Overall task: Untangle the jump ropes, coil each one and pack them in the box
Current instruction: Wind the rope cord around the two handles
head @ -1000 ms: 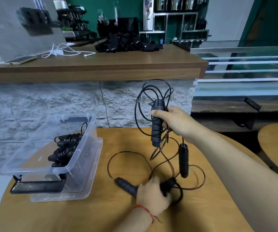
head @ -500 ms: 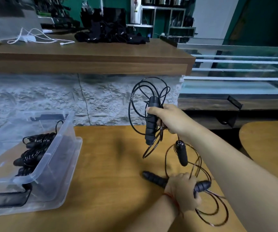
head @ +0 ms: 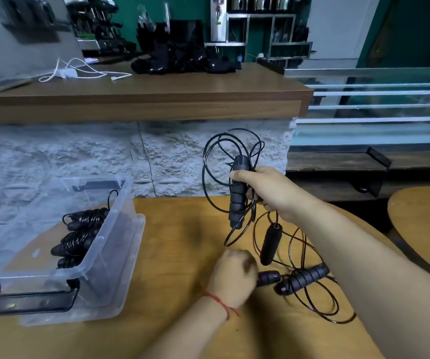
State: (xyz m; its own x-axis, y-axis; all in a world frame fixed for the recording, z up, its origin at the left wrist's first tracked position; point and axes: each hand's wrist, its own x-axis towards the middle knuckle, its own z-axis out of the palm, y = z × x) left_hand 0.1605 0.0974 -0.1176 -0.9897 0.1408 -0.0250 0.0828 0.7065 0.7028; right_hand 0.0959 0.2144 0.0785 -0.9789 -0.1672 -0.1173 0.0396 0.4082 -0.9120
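1. Your right hand [head: 268,190] is wrapped tight round the upright handle [head: 237,195] at frame centre; hold it steady.
2. Your left hand [head: 234,278] is curled and blurred (holding anything? cannot tell); draw the tangled jump ropes [head: 302,278] at lower right into even loops.
3. The box [head: 110,224] waits at lower left.

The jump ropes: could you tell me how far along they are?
Done: coiled black ropes lie in the clear plastic box. In hand: the right hand grips a black ridged handle with loose loops; the blurred left hand is fisted beside two handles on the wooden table. Left: untangling, coiling, packing.
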